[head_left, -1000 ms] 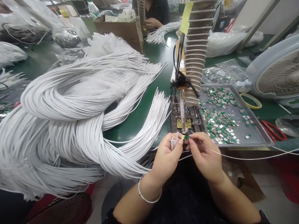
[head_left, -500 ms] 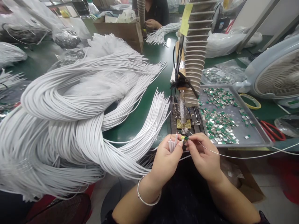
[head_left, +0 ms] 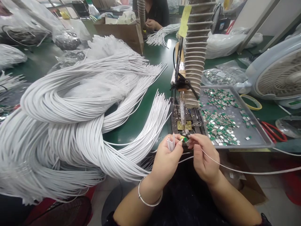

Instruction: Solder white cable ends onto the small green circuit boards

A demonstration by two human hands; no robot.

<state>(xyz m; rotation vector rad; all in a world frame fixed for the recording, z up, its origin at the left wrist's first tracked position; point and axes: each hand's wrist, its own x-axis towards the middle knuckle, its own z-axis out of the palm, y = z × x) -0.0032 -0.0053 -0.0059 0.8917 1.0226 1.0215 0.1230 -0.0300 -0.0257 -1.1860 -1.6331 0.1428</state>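
Count: left to right, we count one heaped bundle of white cables (head_left: 70, 125), one left hand (head_left: 168, 160), one right hand (head_left: 204, 158), one metal tray (head_left: 258, 138) of many small green-and-silver pieces, and one desk fan (head_left: 279, 75).

Piece in hand: we see one small green-and-metal piece (head_left: 184, 138) between the two hands, just in front of a brass-coloured plate (head_left: 184, 125) on the green counter (head_left: 138, 133); it is too small for us to make out its detail.

Left fingers: we see them curled closed around a small bunch of white cable ends (head_left: 170, 145), tips pointing up; the exact number is hard to tell.

Right fingers: we see them pinched closed at the piece, with a thin white cable (head_left: 246, 171) running from them off to the right.

Arms: we see both forearms rising from the lower edge, wrists bent inward, hands close together, a silver bangle (head_left: 148, 196) on the left wrist.
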